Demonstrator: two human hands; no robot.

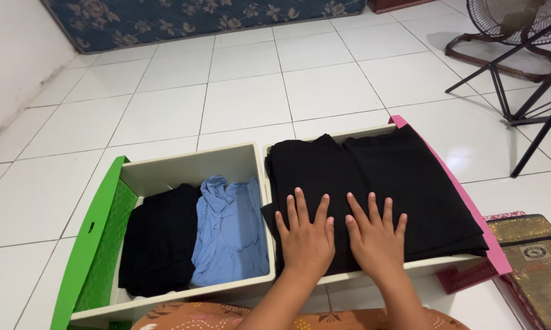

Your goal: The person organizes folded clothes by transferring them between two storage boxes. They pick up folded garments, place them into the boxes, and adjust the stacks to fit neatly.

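Nearest, both hands lie flat with fingers spread, gripping nothing: the left hand (306, 235) and right hand (376, 235) press side by side on the front of the folded black cloth (397, 183), which fills the pink-sided drawer (465, 205). Just left, the green-sided drawer (98, 226) holds a dark folded garment (159, 238) beside a blue garment (229, 229). At the right, a gold patterned pouch (535, 260) with a small square label lies on the white tiled floor (238, 91). Farther off stand a fan stand (520, 79) and a floral mattress (196, 18).
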